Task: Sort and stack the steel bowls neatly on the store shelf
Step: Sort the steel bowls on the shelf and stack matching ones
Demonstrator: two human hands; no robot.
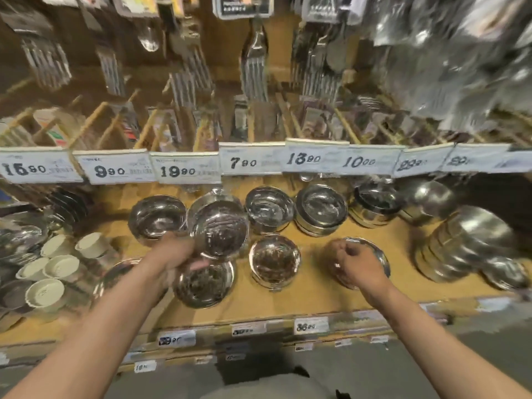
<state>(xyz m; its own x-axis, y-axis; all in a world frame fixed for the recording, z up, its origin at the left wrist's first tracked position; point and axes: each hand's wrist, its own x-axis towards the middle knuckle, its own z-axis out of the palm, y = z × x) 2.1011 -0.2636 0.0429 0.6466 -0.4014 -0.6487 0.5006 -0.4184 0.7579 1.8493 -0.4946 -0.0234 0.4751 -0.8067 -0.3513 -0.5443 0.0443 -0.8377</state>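
Note:
Steel bowls stand in loose rows on a wooden shelf [313,292]. My left hand [178,254] grips the rim of a tilted steel bowl [221,228], lifted above another bowl [204,283] at the front. My right hand [354,266], fingers curled, holds a shallow bowl [377,254] on the shelf at the right. A single bowl [275,262] sits between my hands. Behind stand one bowl [157,216] and short stacks [270,210], [321,210], [374,204].
A tall leaning stack of bowls [460,246] fills the right end. White ribbed cups [54,269] crowd the left end. Price tags [184,168] hang along the upper shelf edge, close over the back row. Packed forks [253,76] hang above.

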